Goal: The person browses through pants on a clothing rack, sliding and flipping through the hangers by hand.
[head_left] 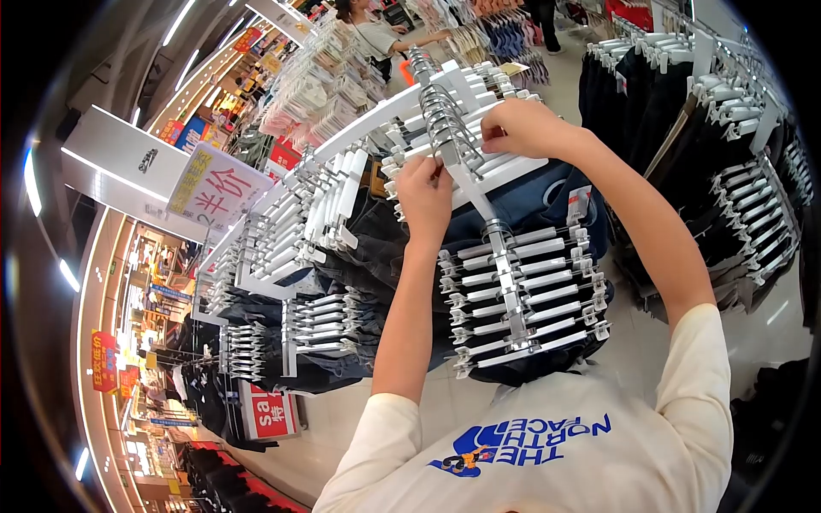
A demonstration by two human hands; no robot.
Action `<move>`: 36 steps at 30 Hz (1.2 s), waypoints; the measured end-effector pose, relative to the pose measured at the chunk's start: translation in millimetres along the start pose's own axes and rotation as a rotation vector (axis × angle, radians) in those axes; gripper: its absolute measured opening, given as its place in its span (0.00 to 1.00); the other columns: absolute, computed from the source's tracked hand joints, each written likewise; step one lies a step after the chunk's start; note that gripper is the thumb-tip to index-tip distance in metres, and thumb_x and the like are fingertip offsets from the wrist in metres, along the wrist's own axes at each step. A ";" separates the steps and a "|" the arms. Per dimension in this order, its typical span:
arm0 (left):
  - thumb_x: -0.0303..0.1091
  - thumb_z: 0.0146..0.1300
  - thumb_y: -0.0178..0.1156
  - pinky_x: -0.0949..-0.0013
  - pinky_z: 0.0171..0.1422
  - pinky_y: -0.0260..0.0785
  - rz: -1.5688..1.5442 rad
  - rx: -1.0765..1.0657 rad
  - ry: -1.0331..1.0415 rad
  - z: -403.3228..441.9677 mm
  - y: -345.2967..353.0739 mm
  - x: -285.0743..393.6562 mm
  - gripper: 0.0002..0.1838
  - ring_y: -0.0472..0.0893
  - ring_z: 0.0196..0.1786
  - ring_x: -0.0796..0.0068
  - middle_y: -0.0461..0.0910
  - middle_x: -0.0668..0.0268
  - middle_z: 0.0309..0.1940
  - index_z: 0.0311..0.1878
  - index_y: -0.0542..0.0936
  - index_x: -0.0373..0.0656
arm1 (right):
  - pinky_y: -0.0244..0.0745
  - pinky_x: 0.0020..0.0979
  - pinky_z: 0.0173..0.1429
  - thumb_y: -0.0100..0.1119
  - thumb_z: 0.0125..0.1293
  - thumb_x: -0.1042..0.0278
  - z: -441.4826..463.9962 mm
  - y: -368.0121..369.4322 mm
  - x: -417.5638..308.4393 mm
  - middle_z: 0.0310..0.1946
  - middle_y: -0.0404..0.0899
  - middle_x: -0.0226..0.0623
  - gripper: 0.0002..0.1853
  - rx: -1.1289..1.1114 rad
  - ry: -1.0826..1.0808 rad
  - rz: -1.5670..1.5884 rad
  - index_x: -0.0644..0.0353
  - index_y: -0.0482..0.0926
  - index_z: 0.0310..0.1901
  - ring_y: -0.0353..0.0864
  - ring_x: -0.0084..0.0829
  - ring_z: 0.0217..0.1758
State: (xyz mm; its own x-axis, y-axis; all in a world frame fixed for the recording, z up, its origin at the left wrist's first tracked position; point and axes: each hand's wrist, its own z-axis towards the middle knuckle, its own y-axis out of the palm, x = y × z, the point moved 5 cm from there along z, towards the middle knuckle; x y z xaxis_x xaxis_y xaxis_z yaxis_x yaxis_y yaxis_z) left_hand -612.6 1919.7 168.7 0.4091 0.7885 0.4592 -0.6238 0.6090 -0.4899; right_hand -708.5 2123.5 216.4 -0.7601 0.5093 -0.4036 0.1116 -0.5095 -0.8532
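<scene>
White clip hangers (534, 282) with dark trousers hang in a row on a metal rail (479, 201) in front of me. My left hand (423, 192) is closed at the left side of the rail, beside the bunched hanger hooks (443, 115); its fingers are pinched, and what they hold is too small to make out. On the right side of the same hooks, my right hand (522, 130) is bent over white hangers with its fingers curled together. What it grips is hidden. Blue jeans (530, 201) hang just below my hands.
More racks of trousers on white hangers stand at the left (321, 321) and right (744, 192). A price sign (218, 188) stands at the left, and a red sale sign (272, 412) sits low. Another person (374, 38) reaches toward clothes at the back.
</scene>
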 end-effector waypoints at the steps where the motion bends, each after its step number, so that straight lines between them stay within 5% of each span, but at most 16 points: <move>1: 0.24 0.64 0.71 0.55 0.46 0.70 0.037 0.027 0.085 0.8 -1.7 5.3 0.04 0.81 0.37 0.51 0.81 0.56 0.31 0.38 0.85 0.34 | 0.83 0.43 0.53 0.76 0.69 0.58 -0.3 -0.2 0.1 0.40 0.92 0.39 0.12 -0.003 -0.014 0.007 0.59 0.92 0.43 0.92 0.43 0.46; 5: 0.23 0.69 0.70 0.53 0.43 0.71 0.061 -0.030 0.045 -17.6 -1.5 13.9 0.03 0.82 0.38 0.52 0.82 0.56 0.32 0.40 0.87 0.32 | 0.84 0.42 0.53 0.76 0.70 0.56 -2.2 -4.5 -3.2 0.40 0.93 0.40 0.14 -0.025 -0.039 0.003 0.60 0.93 0.44 0.92 0.43 0.46; 7: 0.25 0.74 0.68 0.56 0.42 0.72 0.027 0.106 0.095 -26.3 -3.7 20.1 0.05 0.82 0.38 0.54 0.84 0.57 0.34 0.44 0.89 0.32 | 0.84 0.42 0.53 0.76 0.70 0.57 2.1 -5.9 -4.6 0.41 0.94 0.41 0.14 -0.049 0.008 -0.006 0.60 0.94 0.45 0.92 0.43 0.45; 20: 0.29 0.75 0.71 0.56 0.42 0.72 -0.031 0.129 0.065 -26.8 -7.0 21.1 0.07 0.82 0.37 0.56 0.86 0.59 0.34 0.42 0.91 0.34 | 0.84 0.40 0.44 0.82 0.63 0.59 42.7 -9.2 5.5 0.33 0.93 0.44 0.15 -0.322 0.055 -0.048 0.63 0.95 0.41 0.92 0.38 0.35; 25: 0.30 0.75 0.71 0.57 0.45 0.72 -0.016 0.151 0.060 -27.7 -7.5 20.1 0.07 0.82 0.39 0.56 0.86 0.61 0.35 0.42 0.92 0.35 | 0.85 0.42 0.46 0.84 0.61 0.53 39.2 -16.3 -15.1 0.33 0.93 0.41 0.17 -0.230 0.054 -0.296 0.61 0.95 0.39 0.93 0.41 0.38; 31: 0.30 0.74 0.71 0.57 0.47 0.73 -0.018 0.162 0.081 -18.7 -13.9 14.7 0.07 0.82 0.39 0.56 0.86 0.61 0.35 0.42 0.92 0.36 | 0.86 0.45 0.51 0.83 0.63 0.47 41.6 -10.9 -1.0 0.38 0.94 0.39 0.20 -0.135 0.034 -0.226 0.56 0.96 0.44 0.94 0.42 0.46; 36: 0.29 0.74 0.71 0.56 0.47 0.73 -0.034 0.160 0.086 -17.9 -15.5 16.3 0.07 0.83 0.39 0.56 0.86 0.60 0.36 0.41 0.91 0.35 | 0.84 0.39 0.47 0.80 0.67 0.53 29.6 -19.7 6.3 0.33 0.92 0.42 0.17 -0.098 0.018 -0.014 0.62 0.94 0.40 0.90 0.38 0.37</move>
State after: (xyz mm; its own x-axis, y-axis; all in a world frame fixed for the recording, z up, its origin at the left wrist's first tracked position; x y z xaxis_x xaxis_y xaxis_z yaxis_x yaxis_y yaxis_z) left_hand -584.4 1924.6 170.5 0.4829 0.7765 0.4048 -0.7039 0.6192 -0.3480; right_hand -734.4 2116.3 240.5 -0.7504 0.5290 -0.3963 0.1634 -0.4324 -0.8867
